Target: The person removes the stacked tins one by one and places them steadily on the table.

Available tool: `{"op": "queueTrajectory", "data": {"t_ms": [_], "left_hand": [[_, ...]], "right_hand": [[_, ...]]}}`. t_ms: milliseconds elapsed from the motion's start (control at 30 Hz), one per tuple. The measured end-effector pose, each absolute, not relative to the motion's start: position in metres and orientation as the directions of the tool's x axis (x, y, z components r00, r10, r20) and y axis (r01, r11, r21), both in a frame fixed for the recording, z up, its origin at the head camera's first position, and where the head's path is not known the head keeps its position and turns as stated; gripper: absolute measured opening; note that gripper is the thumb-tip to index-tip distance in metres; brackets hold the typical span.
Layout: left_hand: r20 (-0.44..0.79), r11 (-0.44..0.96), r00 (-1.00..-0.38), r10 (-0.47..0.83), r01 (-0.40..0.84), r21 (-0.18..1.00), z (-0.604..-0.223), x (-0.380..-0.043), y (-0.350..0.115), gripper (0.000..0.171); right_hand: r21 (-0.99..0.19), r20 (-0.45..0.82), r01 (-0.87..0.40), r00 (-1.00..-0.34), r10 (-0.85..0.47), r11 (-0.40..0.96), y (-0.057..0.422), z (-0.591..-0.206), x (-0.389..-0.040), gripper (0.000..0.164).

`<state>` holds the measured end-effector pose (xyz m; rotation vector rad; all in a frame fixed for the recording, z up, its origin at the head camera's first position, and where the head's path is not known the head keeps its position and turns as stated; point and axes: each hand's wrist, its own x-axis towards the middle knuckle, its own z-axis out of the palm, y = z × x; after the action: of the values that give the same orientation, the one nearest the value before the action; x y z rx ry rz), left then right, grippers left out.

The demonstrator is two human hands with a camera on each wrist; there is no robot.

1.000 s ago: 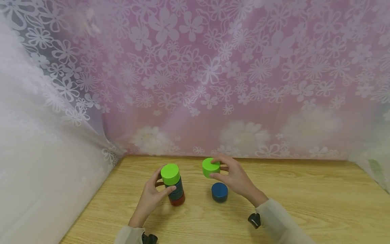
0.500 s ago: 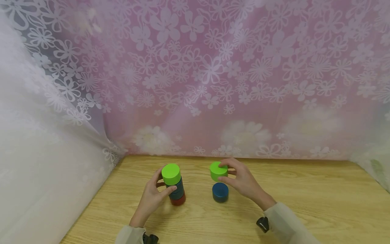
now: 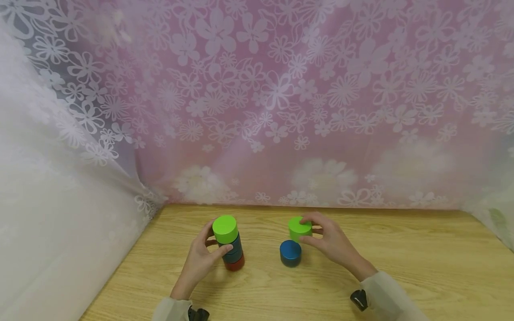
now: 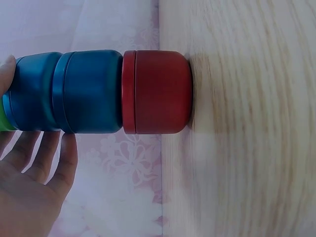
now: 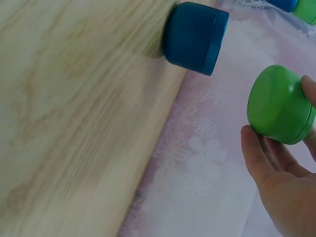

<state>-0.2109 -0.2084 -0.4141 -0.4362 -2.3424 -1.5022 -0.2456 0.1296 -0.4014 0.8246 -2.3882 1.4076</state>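
My left hand (image 3: 201, 257) holds a standing stack of small round lidded tins, its thumb and fingers around the blue ones. At the bottom a red tin (image 4: 163, 91) rests on the table. Above it come a lower blue tin (image 4: 94, 91) and an upper blue tin (image 4: 37, 91), topped by a green tin (image 3: 225, 228). My right hand (image 3: 336, 243) pinches another green tin (image 5: 276, 106) between thumb and fingers, raised off the wood in the right wrist view. A separate blue tin (image 3: 290, 253) stands on the table just in front of it.
The light wooden table (image 3: 265, 294) ends at the back against a pink flowered curtain (image 3: 257, 111). White cloth (image 3: 60, 200) hangs along the left side, and pale cloth (image 3: 498, 187) at the right.
My right hand has carried its green tin to the right and slightly nearer, past the back of the lone blue tin. The left hand and the stack have stayed in place.
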Motion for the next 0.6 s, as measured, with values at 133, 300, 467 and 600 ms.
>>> {"op": "queueTrajectory", "data": {"t_ms": [133,300,467,600], "left_hand": [[0.428,0.392,-0.900,0.076,0.422,0.818,-0.414,-0.210,-0.208,0.071],[0.434,0.389,-0.898,0.080,0.429,0.815,-0.414,-0.210,-0.207,0.070],[0.437,0.391,-0.895,0.085,0.434,0.812,-0.415,-0.210,-0.208,0.070],[0.439,0.388,-0.894,0.089,0.437,0.812,-0.414,-0.210,-0.208,0.069]], "right_hand": [[-0.732,0.473,-0.578,-0.812,-0.341,0.360,0.134,-0.403,-0.246,0.031],[-0.721,0.488,-0.596,-0.799,-0.353,0.353,0.140,-0.405,-0.245,0.031],[-0.720,0.467,-0.588,-0.804,-0.369,0.368,0.144,-0.407,-0.244,0.031],[-0.721,0.443,-0.571,-0.816,-0.372,0.393,0.146,-0.408,-0.244,0.031]]}}
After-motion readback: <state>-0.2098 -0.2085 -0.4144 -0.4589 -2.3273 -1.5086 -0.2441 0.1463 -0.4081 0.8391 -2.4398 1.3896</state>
